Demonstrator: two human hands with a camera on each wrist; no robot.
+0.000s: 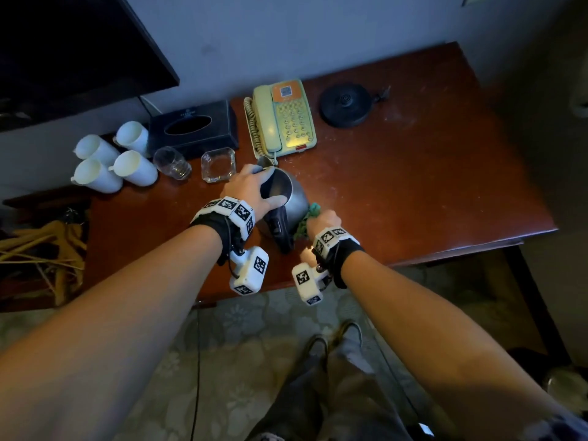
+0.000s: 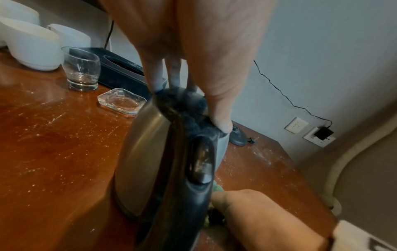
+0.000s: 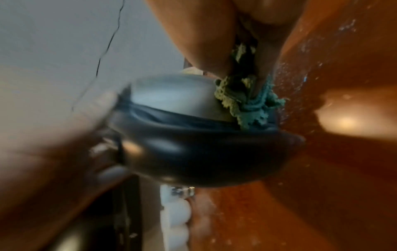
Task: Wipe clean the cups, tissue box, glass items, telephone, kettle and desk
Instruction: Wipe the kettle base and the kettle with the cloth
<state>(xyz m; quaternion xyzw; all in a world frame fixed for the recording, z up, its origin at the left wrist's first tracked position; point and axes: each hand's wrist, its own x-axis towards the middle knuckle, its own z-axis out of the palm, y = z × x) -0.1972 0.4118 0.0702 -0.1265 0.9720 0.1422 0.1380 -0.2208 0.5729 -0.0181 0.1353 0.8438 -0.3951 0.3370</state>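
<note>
A steel kettle (image 1: 294,195) with a black handle (image 1: 280,227) stands lidless on the dusty reddish desk (image 1: 413,186). My left hand (image 1: 251,189) grips its open rim, with the thumb on one side and the fingers on the far side; in the left wrist view the fingertips (image 2: 221,125) clamp the kettle (image 2: 146,152) rim. My right hand (image 1: 323,221) holds a bunched green cloth (image 1: 313,210) against the kettle's right lower side. The right wrist view shows the cloth (image 3: 242,101) pressed on the steel wall (image 3: 171,98) just above the handle (image 3: 204,149).
Behind the kettle lie a cream telephone (image 1: 281,117), the black kettle base (image 1: 345,103), a dark tissue box (image 1: 194,127), a glass ashtray (image 1: 219,164), a drinking glass (image 1: 171,162) and several white cups (image 1: 95,170). A dark screen (image 1: 63,43) hangs at the upper left.
</note>
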